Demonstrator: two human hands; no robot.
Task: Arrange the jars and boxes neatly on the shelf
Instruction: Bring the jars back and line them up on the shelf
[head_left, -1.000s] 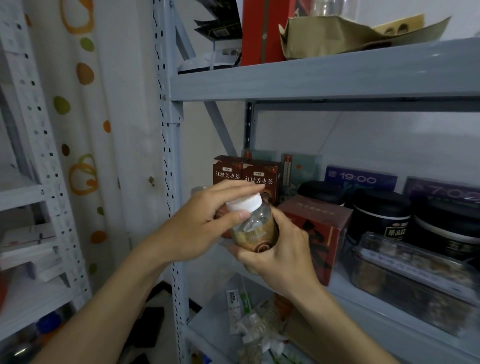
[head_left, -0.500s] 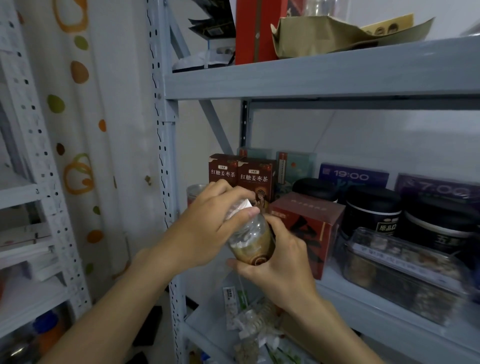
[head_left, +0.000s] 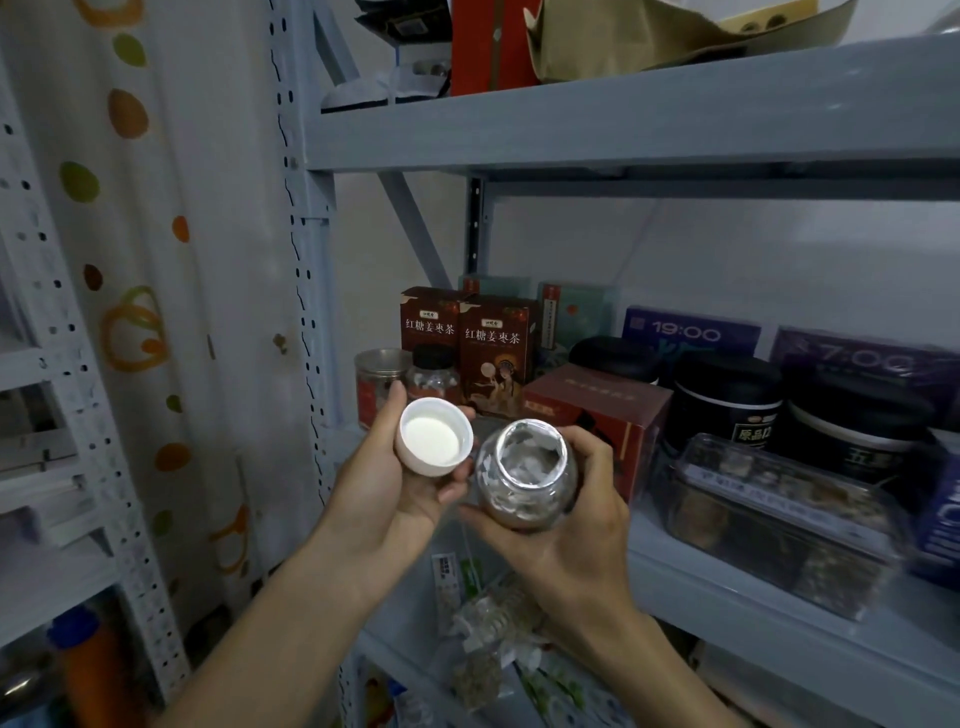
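My right hand (head_left: 576, 525) grips a small clear jar (head_left: 527, 480), tilted toward me, its mouth ringed with torn foil. My left hand (head_left: 395, 488) holds the jar's white lid (head_left: 434, 443) upside down, just left of the jar. Both are in front of the grey middle shelf (head_left: 753, 618). On that shelf stand two brown tea boxes (head_left: 496, 353), a red box (head_left: 597, 415), a metal-lidded jar (head_left: 376, 384), a black-capped jar (head_left: 434, 376) and several black tins (head_left: 724, 400).
A clear plastic box (head_left: 779, 525) lies at the shelf's front right, with purple boxes (head_left: 691, 332) behind. The upper shelf (head_left: 623, 124) carries a red box and a paper bag. Packets lie on the lower shelf (head_left: 483, 639). A white rack (head_left: 67, 415) stands at left.
My left hand twisted the white lid off the jar and turned it upside down. The jar now tilts toward me with its mouth showing.
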